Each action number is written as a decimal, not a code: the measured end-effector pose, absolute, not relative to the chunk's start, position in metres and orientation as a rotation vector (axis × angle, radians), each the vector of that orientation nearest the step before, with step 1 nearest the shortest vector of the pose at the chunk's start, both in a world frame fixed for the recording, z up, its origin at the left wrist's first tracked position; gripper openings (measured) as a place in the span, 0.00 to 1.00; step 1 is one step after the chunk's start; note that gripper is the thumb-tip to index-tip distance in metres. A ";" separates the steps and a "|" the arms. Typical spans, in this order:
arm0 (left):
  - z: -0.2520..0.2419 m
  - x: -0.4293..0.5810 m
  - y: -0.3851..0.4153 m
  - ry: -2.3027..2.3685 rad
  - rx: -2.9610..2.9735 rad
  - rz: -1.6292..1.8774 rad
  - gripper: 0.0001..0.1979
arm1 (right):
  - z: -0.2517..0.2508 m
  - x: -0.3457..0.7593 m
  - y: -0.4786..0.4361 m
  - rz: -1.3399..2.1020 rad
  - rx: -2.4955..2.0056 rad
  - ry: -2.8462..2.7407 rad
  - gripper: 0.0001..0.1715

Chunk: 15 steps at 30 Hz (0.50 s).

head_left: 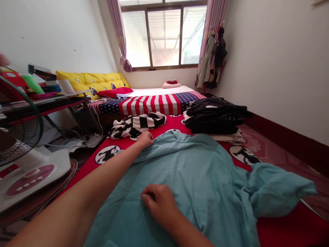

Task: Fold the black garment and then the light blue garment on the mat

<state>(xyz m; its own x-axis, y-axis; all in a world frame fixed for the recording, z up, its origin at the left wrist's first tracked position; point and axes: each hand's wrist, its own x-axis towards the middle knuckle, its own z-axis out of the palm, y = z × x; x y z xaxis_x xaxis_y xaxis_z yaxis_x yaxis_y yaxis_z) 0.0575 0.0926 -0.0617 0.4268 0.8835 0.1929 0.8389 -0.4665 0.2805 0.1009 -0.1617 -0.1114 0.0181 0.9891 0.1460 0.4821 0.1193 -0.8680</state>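
Teal shirt (195,171) is spread on the red cover (295,226), left hand (145,139) fingers pinching its far-left edge, right hand (163,204) curled on top (can't tell if it's gripping), so a lopsided tug could bunch the right sleeve (280,188).

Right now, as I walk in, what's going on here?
A person has a teal garment spread over a red cover. The left hand is at its far edge; the right hand, loosely curled, is over its middle. Beyond lie a rumpled black-and-white checked cloth and a stack of dark clothes.
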 end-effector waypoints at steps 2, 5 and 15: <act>-0.052 0.068 0.095 1.553 2.538 0.607 0.07 | -0.112 0.101 -0.161 0.790 -1.473 -1.581 0.08; -0.028 0.089 0.099 1.451 2.514 0.980 0.13 | -0.112 0.101 -0.161 0.799 -1.473 -1.581 0.08; -0.033 0.078 0.077 0.766 2.456 0.772 0.19 | -0.108 0.104 -0.164 0.833 -1.461 -1.610 0.09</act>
